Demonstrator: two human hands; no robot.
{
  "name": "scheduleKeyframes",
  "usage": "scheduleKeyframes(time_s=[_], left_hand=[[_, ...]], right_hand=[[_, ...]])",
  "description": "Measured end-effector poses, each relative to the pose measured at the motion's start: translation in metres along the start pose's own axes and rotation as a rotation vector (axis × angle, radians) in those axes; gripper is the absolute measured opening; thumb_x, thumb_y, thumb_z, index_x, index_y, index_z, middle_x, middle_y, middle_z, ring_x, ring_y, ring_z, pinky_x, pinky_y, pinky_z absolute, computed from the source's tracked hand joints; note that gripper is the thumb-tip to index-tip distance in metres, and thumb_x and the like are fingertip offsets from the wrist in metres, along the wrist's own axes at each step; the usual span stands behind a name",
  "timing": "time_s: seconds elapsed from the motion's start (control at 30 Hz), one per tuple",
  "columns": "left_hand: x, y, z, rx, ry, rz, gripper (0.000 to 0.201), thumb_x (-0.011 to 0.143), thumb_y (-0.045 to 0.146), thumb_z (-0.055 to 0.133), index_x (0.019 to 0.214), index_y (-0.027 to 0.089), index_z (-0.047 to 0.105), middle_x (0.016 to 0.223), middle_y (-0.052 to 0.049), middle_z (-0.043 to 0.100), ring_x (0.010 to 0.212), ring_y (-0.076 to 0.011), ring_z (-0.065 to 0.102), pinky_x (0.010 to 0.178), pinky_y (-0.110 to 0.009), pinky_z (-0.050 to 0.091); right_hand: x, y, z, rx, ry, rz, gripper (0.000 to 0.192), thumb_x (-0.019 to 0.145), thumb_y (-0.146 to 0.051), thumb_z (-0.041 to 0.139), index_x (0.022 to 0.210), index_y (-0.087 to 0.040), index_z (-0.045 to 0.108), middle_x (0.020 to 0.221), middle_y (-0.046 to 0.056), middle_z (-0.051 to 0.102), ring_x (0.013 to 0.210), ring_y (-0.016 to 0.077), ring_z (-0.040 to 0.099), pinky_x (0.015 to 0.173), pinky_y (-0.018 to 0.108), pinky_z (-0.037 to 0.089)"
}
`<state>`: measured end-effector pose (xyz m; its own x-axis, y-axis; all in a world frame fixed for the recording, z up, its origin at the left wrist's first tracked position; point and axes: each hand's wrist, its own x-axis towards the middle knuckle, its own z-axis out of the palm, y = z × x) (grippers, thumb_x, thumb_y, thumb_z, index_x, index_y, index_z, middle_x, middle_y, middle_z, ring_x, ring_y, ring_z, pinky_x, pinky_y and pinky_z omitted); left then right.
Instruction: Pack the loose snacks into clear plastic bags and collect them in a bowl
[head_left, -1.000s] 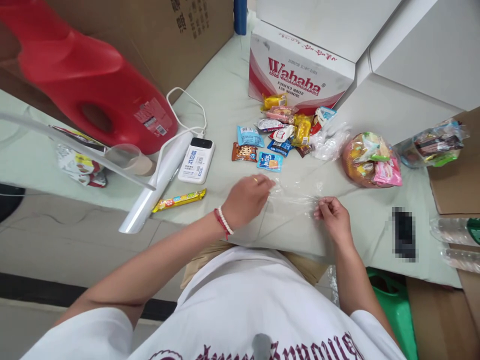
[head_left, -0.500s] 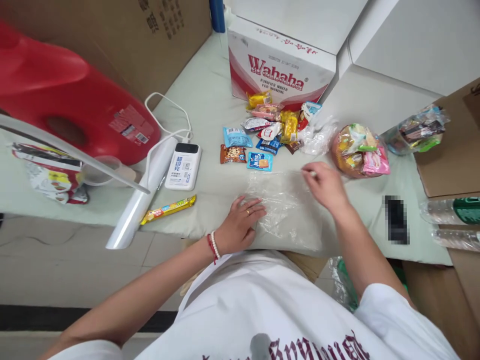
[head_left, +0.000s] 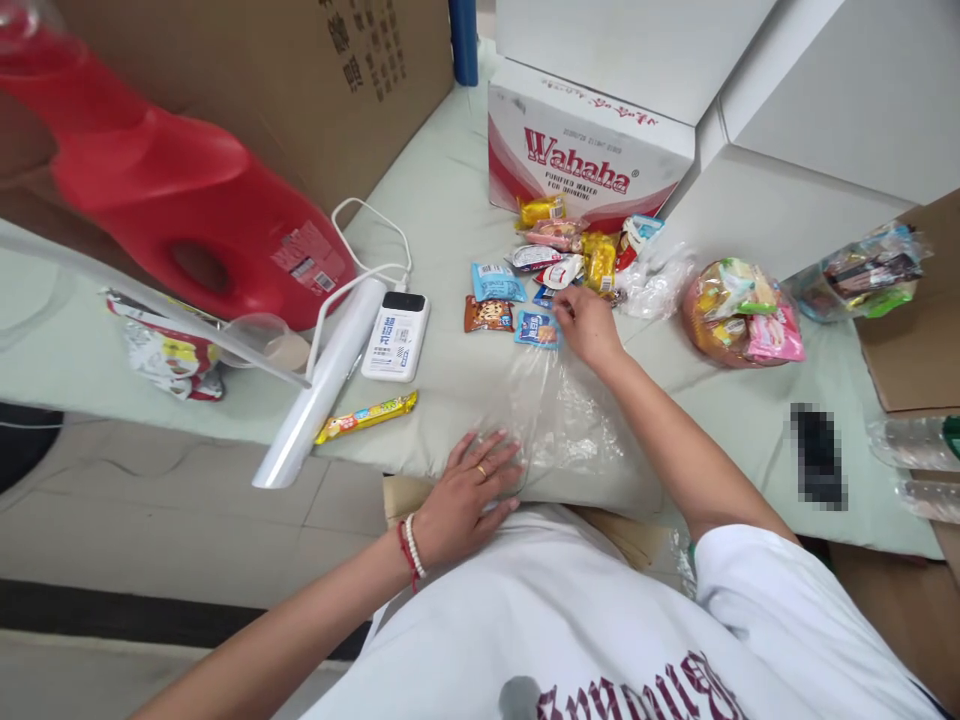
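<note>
A clear plastic bag lies flat and wrinkled at the table's front. My left hand rests palm down by its left side, fingers spread, with nothing in it. Above the bag, my right hand is at the heap of snack packets, its fingers curled together. Whatever is in those fingertips, if anything, is hidden. Just left of them lies a light blue packet. A brown cookie packet and a larger blue packet sit farther left. Yellow packets lie behind the hand.
A Wahaba-style white and red carton stands at the back. To the right are a snack-filled bowl and a crumpled clear bag. On the left are a white power bank, a yellow stick packet and a red jug.
My right hand has moved away from me and to the left, from over the clear bag to the snack packets. My left hand stays near the bag, its fingers more spread. The view has shifted.
</note>
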<state>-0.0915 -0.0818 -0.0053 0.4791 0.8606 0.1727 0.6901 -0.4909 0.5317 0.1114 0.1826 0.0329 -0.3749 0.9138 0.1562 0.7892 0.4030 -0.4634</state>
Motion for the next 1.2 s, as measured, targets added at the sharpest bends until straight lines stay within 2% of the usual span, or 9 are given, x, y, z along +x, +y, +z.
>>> scheduleKeyframes(time_s=[0.23,0.37,0.43,0.53,0.67,0.77,0.9,1.07,1.2], left_hand=[[0.052,0.023,-0.051,0.084,0.457,-0.239,0.019,0.096,0.025,0.057,0.082,0.023,0.069,0.095,-0.007,0.075,0.097,-0.0252,0.062,0.091,-0.046,0.049],[0.107,0.015,-0.041,0.146,0.366,-0.166,0.026,0.100,0.031,0.051,0.113,0.021,0.072,0.128,-0.013,0.071,0.126,-0.0293,0.058,0.106,-0.051,0.044],[0.124,-0.001,-0.023,0.190,0.235,-0.073,0.043,0.101,0.037,0.051,0.139,0.020,0.062,0.157,-0.016,0.053,0.149,-0.0322,0.042,0.120,-0.056,0.032],[0.125,-0.029,0.003,0.234,0.031,-0.088,0.064,0.098,0.050,0.057,0.155,0.022,0.047,0.170,-0.017,0.034,0.159,-0.0365,0.026,0.127,-0.064,0.014],[0.101,-0.045,0.015,0.238,-0.073,-0.163,0.071,0.099,0.055,0.053,0.160,0.021,0.041,0.170,-0.019,0.030,0.159,-0.0361,0.026,0.127,-0.069,0.007],[0.091,-0.039,0.012,0.236,-0.082,-0.172,0.070,0.100,0.056,0.051,0.160,0.022,0.041,0.172,-0.019,0.027,0.160,-0.0359,0.025,0.126,-0.071,0.007],[0.091,-0.035,0.012,0.255,-0.081,-0.179,0.071,0.101,0.058,0.048,0.161,0.022,0.039,0.173,-0.018,0.024,0.161,-0.0348,0.023,0.127,-0.070,0.006],[0.090,-0.038,0.012,0.273,-0.076,-0.162,0.074,0.100,0.061,0.047,0.162,0.023,0.037,0.173,-0.017,0.024,0.161,-0.0346,0.023,0.127,-0.070,0.008],[0.089,-0.039,0.011,0.258,-0.053,-0.163,0.071,0.103,0.059,0.041,0.163,0.022,0.035,0.172,-0.015,0.026,0.160,-0.0327,0.026,0.128,-0.068,0.010]], right_hand=[[-0.064,-0.007,-0.029,0.108,0.281,-0.017,0.038,0.106,-0.040,0.044,0.135,-0.021,0.059,0.130,0.016,0.060,0.105,0.0250,0.064,0.088,0.041,0.058],[-0.133,0.007,-0.023,-0.053,0.271,0.002,0.049,0.106,-0.044,0.044,0.148,-0.020,0.050,0.145,0.021,0.054,0.137,0.0335,0.050,0.109,0.056,0.049],[-0.164,0.020,-0.011,-0.127,0.150,-0.002,0.059,0.105,-0.046,0.047,0.157,-0.018,0.041,0.158,0.022,0.044,0.150,0.0368,0.038,0.118,0.064,0.039],[-0.201,0.044,-0.002,-0.130,-0.009,0.019,0.061,0.105,-0.045,0.046,0.159,-0.018,0.040,0.165,0.019,0.039,0.156,0.0360,0.031,0.123,0.065,0.032],[-0.221,0.068,-0.023,-0.002,-0.088,0.062,0.048,0.107,-0.042,0.042,0.149,-0.024,0.055,0.158,0.014,0.051,0.149,0.0315,0.044,0.121,0.061,0.037],[-0.187,0.070,-0.050,0.002,-0.050,0.104,0.041,0.104,-0.045,0.046,0.134,-0.025,0.067,0.132,0.014,0.070,0.123,0.0320,0.064,0.107,0.057,0.050],[-0.074,0.045,-0.059,-0.131,0.000,-0.009,0.036,0.104,-0.039,0.043,0.115,-0.023,0.073,0.112,0.014,0.074,0.107,0.0309,0.065,0.098,0.048,0.051],[0.073,-0.004,-0.012,-0.290,-0.050,-0.184,0.036,0.099,-0.026,0.054,0.133,-0.019,0.063,0.141,0.016,0.060,0.128,0.0356,0.052,0.098,0.048,0.048],[0.119,-0.019,0.019,-0.321,-0.126,-0.165,0.031,0.104,-0.025,0.047,0.124,-0.010,0.065,0.138,0.022,0.060,0.130,0.0363,0.051,0.103,0.050,0.045]])
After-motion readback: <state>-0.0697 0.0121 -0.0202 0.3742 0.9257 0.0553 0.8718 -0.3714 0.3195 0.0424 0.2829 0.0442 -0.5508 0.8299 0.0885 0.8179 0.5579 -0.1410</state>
